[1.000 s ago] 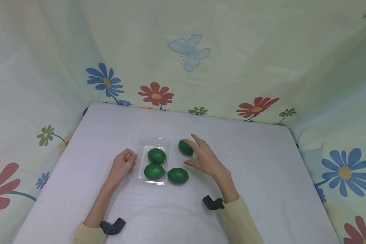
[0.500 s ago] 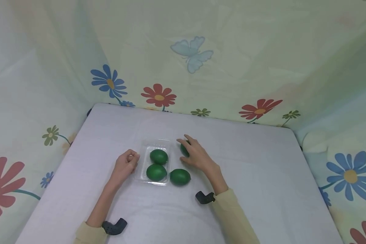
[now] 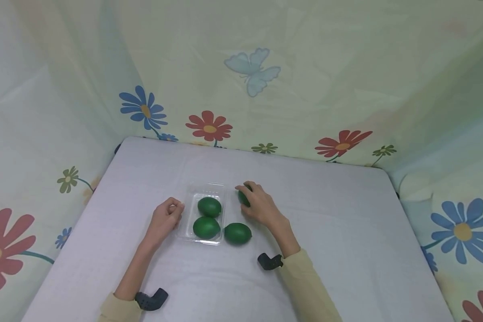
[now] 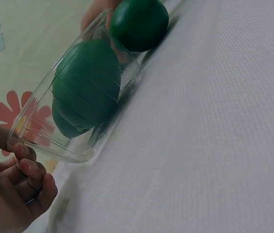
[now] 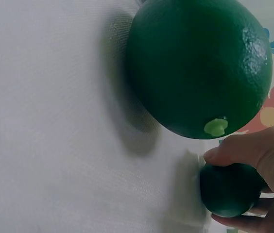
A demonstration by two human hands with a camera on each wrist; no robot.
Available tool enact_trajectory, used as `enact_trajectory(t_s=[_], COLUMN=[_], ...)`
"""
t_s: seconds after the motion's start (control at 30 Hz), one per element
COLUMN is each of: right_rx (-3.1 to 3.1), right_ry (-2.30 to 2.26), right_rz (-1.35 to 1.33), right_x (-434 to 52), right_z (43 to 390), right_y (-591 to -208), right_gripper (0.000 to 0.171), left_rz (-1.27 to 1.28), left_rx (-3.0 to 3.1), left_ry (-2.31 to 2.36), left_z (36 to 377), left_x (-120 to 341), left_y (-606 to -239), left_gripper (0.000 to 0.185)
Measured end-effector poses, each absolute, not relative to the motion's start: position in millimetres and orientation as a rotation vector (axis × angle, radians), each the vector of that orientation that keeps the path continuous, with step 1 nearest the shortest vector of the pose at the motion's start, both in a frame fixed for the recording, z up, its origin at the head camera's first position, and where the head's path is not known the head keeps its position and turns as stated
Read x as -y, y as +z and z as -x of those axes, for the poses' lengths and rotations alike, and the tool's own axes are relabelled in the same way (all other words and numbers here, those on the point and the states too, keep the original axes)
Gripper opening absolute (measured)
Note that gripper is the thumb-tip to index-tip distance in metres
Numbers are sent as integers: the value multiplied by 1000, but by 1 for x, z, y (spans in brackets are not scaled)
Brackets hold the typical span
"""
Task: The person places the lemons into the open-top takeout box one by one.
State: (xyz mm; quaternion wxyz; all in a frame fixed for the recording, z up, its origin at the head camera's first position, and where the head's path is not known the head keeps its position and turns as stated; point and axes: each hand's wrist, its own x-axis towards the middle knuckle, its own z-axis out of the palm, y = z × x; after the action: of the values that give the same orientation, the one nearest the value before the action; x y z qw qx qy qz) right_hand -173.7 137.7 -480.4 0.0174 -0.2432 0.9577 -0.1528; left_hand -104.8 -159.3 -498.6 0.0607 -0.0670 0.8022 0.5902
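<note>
My left hand (image 3: 165, 217) pinches the left rim of a clear plastic container (image 3: 189, 239) between thumb and curled fingers. Inside it lie two green limes, the far lime (image 3: 209, 207) touching the near lime (image 3: 206, 227). Just right of the container a third lime (image 3: 238, 233) rests on the cloth; it looms large in the right wrist view. Farther back, my right hand (image 3: 262, 206) grips another lime (image 3: 243, 198) with thumb and fingers on its sides. The right wrist view shows this held lime (image 5: 229, 189) low against the cloth; the hand partly covers it in the head view.
A white cloth covers the table (image 3: 346, 250). Behind and at both sides hangs a curtain (image 3: 306, 67) printed with flowers and a butterfly. A dark curved device (image 3: 152, 299) sits at the left wrist and a similar device (image 3: 270, 261) at the right.
My right hand has moved left over the farther lime, and its spread fingers have closed around it. The left hand keeps its place at the container's rim.
</note>
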Motion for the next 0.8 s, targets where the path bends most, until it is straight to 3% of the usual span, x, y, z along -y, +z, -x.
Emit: enact_trajectory(t_s=[0.5,0.8], right_rx=[-3030,-3049], right_ry=[-516,-626], right_rz=[746,898], right_x=[-143,-130], right_z=[167,150], right_y=[-481,-453], right_gripper=[51,52], left_rz=[179,189], left_rx=[-2447,-2447], left_ry=[1762,1760], left_z=[105,105], left_x=[159,161], left_y=[-500,-500], left_gripper=[23,24])
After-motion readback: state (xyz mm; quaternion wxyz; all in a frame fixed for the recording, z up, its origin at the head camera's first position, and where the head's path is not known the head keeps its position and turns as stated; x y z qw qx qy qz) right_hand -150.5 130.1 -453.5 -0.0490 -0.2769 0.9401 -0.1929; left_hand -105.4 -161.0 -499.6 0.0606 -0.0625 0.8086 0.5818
